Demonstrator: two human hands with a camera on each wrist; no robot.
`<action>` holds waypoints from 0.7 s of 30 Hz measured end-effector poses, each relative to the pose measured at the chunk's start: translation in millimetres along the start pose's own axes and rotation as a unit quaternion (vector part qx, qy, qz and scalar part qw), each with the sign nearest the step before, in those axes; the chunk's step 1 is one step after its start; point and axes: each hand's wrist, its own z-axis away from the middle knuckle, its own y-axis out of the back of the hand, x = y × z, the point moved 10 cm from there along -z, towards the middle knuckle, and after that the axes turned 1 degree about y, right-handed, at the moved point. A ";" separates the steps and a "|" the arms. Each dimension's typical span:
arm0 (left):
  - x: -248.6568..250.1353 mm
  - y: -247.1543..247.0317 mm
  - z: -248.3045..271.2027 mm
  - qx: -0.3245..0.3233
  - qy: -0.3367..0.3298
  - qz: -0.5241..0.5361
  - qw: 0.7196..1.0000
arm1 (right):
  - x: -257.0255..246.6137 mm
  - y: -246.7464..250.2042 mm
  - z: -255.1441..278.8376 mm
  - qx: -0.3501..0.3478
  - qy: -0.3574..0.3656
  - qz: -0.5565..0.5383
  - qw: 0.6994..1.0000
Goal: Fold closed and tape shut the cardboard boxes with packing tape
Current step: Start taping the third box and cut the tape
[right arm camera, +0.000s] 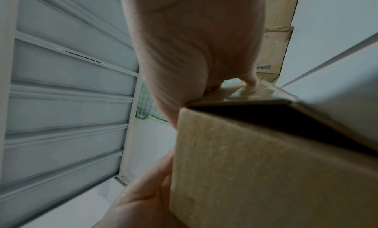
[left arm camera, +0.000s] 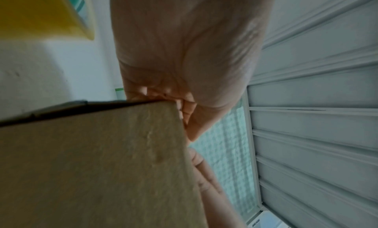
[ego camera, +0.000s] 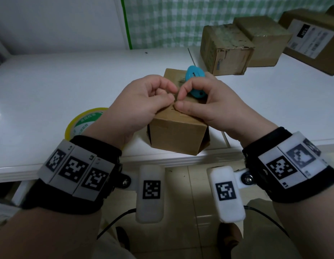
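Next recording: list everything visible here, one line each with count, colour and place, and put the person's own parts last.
Small box: one, brown, near table edge, under both hands.
Cutter: one, turquoise, held in the right hand above the small box.
Tape roll: one, yellow with a green-and-white label, on the table left of the small box.
Other boxes: at least three, brown, far right of the table; one bears a white label.
Table: one, white.
Checked cloth: one, green and white, on the wall behind.
Wrist bands: two, black with white marker tiles.
Left hand: fingers curled, pinching at the box top.
Right hand: fingers curled round the cutter, fingertips on the box top.
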 end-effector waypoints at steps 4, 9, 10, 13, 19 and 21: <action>1.9 14.8 4.7 0.020 0.006 -0.017 1.000 | -1.3 1.2 -1.5 0.003 -0.007 0.017 1.000; 0.4 55.0 20.1 0.077 0.025 -0.112 0.990 | -4.9 3.0 0.3 0.017 -0.023 0.011 1.000; -2.2 62.0 24.2 0.082 0.037 -0.147 0.985 | -7.4 4.3 0.9 0.027 -0.021 0.010 0.999; -19.3 77.8 32.9 0.086 0.094 -0.238 0.963 | -16.0 11.3 3.8 0.065 -0.007 0.019 0.998; -50.8 76.2 49.8 0.028 0.188 -0.334 0.923 | -33.9 -4.8 18.8 -0.029 0.002 0.139 0.990; -50.9 76.4 49.7 0.031 0.182 -0.361 0.914 | -32.3 -13.4 22.3 -0.066 0.002 0.216 0.974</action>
